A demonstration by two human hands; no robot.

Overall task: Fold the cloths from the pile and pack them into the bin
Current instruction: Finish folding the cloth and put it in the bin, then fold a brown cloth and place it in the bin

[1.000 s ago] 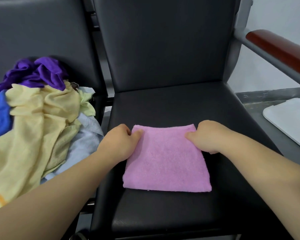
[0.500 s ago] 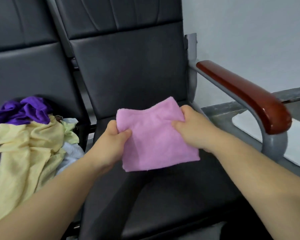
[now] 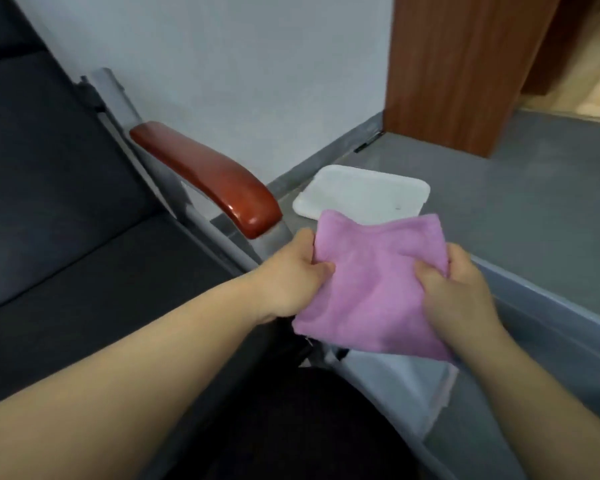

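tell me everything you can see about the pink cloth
The pink cloth looks like soft terry, folded into a rough square, slightly rumpled. It is held in the air, tilted; the left hand pinches its left edge, the right hand its right edge. It hangs over the grey bin.

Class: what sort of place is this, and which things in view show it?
Probably a waiting room or office, though that is not certain: a black padded seat with a polished wooden armrest, a plain grey floor and a brown wooden panel.
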